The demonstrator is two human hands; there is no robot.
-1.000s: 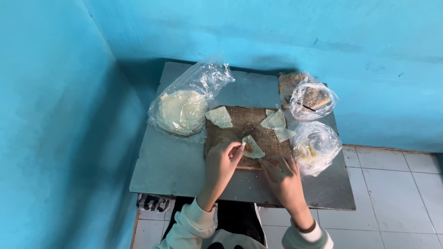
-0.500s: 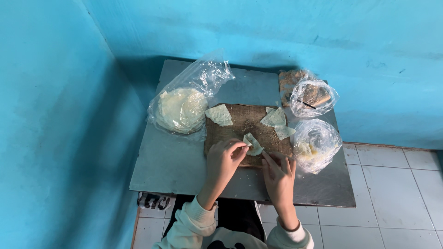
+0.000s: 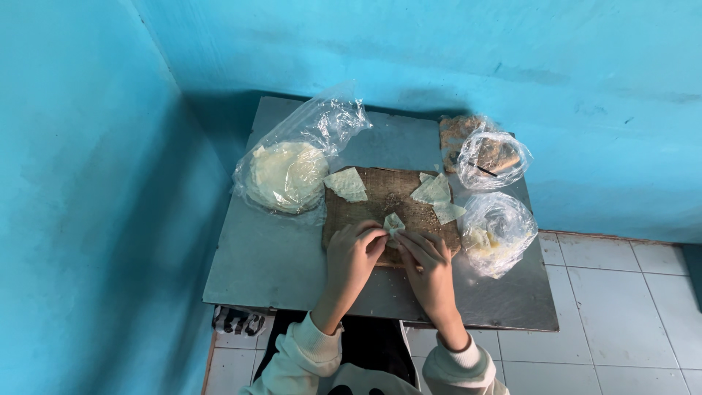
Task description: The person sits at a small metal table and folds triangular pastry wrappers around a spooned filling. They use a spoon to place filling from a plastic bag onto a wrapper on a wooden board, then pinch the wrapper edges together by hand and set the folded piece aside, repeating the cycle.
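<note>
Thin pale dough wrapper (image 3: 393, 223), folded, crumpled, sits mid-front of rough brown board (image 3: 369, 194) on grey metal table (image 3: 270, 256). Left hand (image 3: 354, 252) and right hand (image 3: 428, 256) both pinch wrapper, fingers curled. Glossy plastic bag (image 3: 292, 164) at table's left edge.

Turquoise walls (image 3: 88, 183) — grey table (image 3: 278, 256), tiled floor (image 3: 621, 307).

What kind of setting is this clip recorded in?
Probably a small home or back-room food-prep corner. A grey metal table stands against blue painted walls over a tiled floor. On a brown board, both hands fold a pale wrapper, with bagged dough sheets alongside.
</note>
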